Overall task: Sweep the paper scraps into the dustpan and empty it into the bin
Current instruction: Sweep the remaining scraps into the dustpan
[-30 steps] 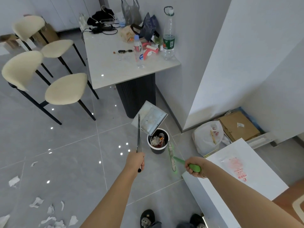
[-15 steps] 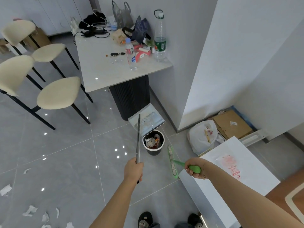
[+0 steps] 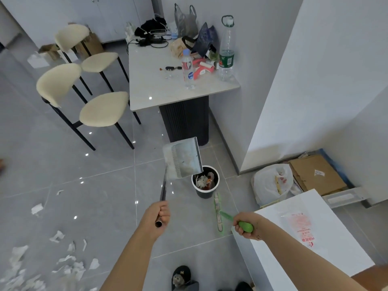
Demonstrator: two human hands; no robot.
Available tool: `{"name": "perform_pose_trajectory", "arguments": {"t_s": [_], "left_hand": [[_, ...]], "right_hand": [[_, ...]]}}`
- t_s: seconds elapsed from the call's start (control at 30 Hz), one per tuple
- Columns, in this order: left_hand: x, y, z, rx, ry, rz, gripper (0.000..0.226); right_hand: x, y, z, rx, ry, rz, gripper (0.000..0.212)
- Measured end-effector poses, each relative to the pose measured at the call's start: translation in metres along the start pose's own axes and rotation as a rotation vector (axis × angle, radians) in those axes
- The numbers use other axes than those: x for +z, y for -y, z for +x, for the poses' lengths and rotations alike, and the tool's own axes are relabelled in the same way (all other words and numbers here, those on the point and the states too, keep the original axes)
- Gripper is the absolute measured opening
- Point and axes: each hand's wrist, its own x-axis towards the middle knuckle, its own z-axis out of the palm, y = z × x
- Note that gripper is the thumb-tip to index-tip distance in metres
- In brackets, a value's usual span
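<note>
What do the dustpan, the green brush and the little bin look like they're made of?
The dustpan looks like dull grey sheet metal, scuffed, on a thin dark rod handle. The brush seems glossy bright-green plastic, bristle material unclear. The bin looks like black plastic with a white rim, though that could be a liner.

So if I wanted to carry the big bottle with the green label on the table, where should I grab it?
Probably the black loop handle at the cap of the tall bottle, reached from above. It stands upright near the table's right edge, with packets close on its left, so the top is freest.
</note>
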Motion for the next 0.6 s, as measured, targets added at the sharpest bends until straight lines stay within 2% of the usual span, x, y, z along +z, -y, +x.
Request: {"name": "perform_pose_trajectory", "arguments": {"t_s": [0.1, 0.2, 0.27, 0.37, 0.4, 0.6], "left_hand": [[-0.022, 0.01, -0.02, -0.052, 0.033, -0.247, 0.027], [-0.043, 0.027, -0.038, -0.11, 0.067, -0.411, 0.023], [-0.059, 0.04, -0.053, -0.099, 0.093, -0.492, 0.021], [-0.096, 0.06, -0.07, -0.067, 0.192, -0.657, 0.068], [-0.11, 0.066, -0.073, -0.068, 0.214, -0.701, 0.076], [-0.194, 0.079, -0.098, -0.025, 0.252, -0.912, 0.083]], "right_hand": [[0.001, -0.004, 0.007, 0.056, 0.042, -0.127, 0.02], [0.005, -0.016, 0.014, 0.156, 0.047, -0.267, 0.011], [0.011, -0.021, 0.015, 0.168, 0.059, -0.387, 0.013], [0.032, -0.03, 0.014, 0.156, 0.08, -0.497, 0.02], [0.04, -0.035, 0.011, 0.162, 0.088, -0.563, 0.02], [0.102, -0.07, -0.019, 0.133, 0.128, -0.682, 0.02]]}}
